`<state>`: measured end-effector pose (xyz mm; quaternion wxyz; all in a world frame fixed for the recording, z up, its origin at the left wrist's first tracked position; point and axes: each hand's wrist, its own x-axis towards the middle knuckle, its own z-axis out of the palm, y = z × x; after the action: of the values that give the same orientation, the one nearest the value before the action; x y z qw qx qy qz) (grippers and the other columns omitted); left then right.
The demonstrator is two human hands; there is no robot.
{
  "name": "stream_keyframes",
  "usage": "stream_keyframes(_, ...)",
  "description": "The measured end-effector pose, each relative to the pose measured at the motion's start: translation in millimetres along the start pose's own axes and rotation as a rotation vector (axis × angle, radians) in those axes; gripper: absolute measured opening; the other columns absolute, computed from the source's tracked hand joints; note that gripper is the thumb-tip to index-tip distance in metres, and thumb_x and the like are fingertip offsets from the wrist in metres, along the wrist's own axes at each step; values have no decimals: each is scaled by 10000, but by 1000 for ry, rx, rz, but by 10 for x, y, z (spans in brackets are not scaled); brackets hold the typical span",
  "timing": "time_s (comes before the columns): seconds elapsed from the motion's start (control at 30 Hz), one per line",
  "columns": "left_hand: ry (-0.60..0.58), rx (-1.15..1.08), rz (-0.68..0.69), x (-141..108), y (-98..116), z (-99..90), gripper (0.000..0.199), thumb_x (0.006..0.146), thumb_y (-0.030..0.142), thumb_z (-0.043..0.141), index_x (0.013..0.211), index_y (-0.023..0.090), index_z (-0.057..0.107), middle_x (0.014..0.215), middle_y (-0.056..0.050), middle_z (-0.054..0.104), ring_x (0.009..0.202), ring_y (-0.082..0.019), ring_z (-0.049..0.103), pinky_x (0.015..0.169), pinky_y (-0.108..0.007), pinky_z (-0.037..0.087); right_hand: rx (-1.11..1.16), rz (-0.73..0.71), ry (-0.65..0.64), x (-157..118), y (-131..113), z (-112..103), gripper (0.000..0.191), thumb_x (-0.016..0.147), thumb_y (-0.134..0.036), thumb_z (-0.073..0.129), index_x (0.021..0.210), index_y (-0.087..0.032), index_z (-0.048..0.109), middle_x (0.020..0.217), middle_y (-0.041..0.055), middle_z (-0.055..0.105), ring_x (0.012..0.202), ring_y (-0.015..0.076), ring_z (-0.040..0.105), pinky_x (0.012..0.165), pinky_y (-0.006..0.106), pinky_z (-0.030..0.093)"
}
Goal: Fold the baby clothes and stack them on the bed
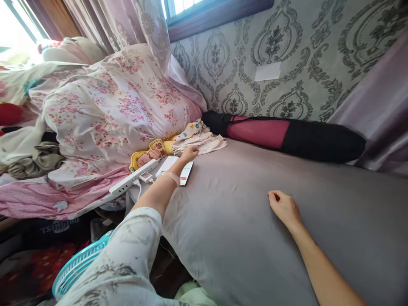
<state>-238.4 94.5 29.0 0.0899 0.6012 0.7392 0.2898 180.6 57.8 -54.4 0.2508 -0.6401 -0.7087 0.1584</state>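
My left hand (pixel 190 153) is closed at the near edge of a crumpled pale cloth (pixel 208 143) with a small print. What its fingers hold, if anything, is hidden. Under that wrist lie a smartphone (pixel 186 173) with a lit screen and a flat white object (pixel 166 165), partly covered by my arm. Farther right, my right hand (pixel 285 208) is curled shut just over or on the grey bed sheet (pixel 236 221); nothing shows between thumb and forefinger.
A white power strip (pixel 134 177) with a plugged-in charger (pixel 146 177) sits at the bed's left edge. Beside it are a yellow cartoon cushion (pixel 148 155) and a floral bundle (pixel 111 102). A long black-and-maroon bag (pixel 318 138) lies along the wall. A turquoise basket (pixel 79 265) stands below.
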Motion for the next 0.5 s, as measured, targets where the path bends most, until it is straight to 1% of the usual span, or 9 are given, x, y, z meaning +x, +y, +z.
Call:
stream_keyframes(0.1, 103, 82, -102, 222, -288, -226, 334, 726, 139, 515, 975, 120, 736, 951, -89, 730, 936, -223, 645, 868, -293, 486, 10, -20, 31, -24, 17, 34, 333, 852, -407, 410, 895, -213, 677, 873, 64, 676, 764, 206, 589, 650, 298, 385)
stream_keyframes(0.2, 158, 145, -181, 412, -479, -328, 348, 691, 109, 529, 974, 122, 731, 984, -101, 726, 977, -236, 643, 876, -281, 473, 19, -24, 58, -48, 14, 49, 337, 856, -415, 396, 883, -214, 665, 873, 59, 664, 740, 197, 572, 637, 295, 375)
stream_keyframes(0.33, 181, 189, -221, 585, -606, -325, 317, 660, 87, 564, 929, 132, 725, 980, -101, 724, 987, -239, 642, 882, -277, 459, 33, -68, 85, -79, 16, 55, 336, 867, -412, 386, 875, -212, 656, 874, 60, 659, 737, 194, 569, 654, 300, 382)
stream_keyframes(0.5, 183, 191, -219, 691, -692, -257, 238, 670, 113, 586, 876, 115, 706, 872, -112, 721, 914, -264, 644, 822, -329, 477, 34, -102, 108, -100, 30, 65, 327, 886, -396, 380, 859, -219, 654, 849, 57, 653, 738, 195, 574, 653, 298, 388)
